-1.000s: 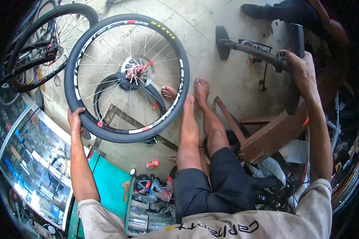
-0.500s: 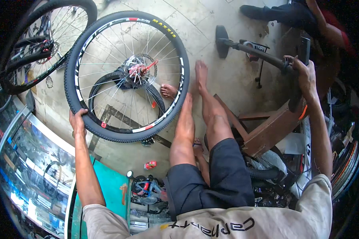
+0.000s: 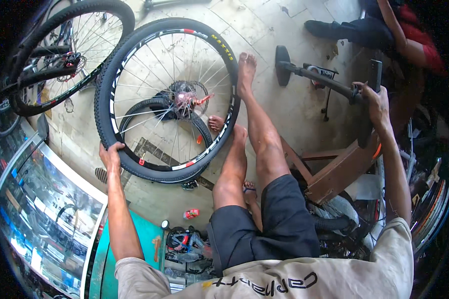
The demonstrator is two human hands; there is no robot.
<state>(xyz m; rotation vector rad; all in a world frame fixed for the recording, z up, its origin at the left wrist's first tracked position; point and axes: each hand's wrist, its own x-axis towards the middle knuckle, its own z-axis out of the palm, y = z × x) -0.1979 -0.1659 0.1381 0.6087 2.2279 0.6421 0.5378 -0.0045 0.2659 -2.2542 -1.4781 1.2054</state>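
My left hand (image 3: pixel 112 153) grips the lower left edge of a bicycle wheel (image 3: pixel 103 130), fingers and thumb closed round its black knobbly tyre. The wheel has a dark rim with pale lettering, thin spokes, a cog cluster and a red lever at the hub. Through its spokes a second, smaller black tyre (image 3: pixel 134 108) shows behind it. My right hand (image 3: pixel 377 102) is closed on the black crossbar handle (image 3: pixel 376 74) of a grey tube (image 3: pixel 317 79). At the tube's far end is a black, rounded piece (image 3: pixel 283 65); I cannot tell the tool's kind.
A bicycle (image 3: pixel 70 65) stands at the far left, above a glass display case (image 3: pixel 55 194). A green-topped surface (image 3: pixel 134 234) and a small red box (image 3: pixel 191 214) lie nearer. A brown wooden bench (image 3: pixel 336 172) is right of my legs. Another person's arm (image 3: pixel 411 47) shows far right.
The whole view has shifted a little, with the wheel and left hand further right. My right foot has moved forward beside the wheel. Both hands keep their hold.
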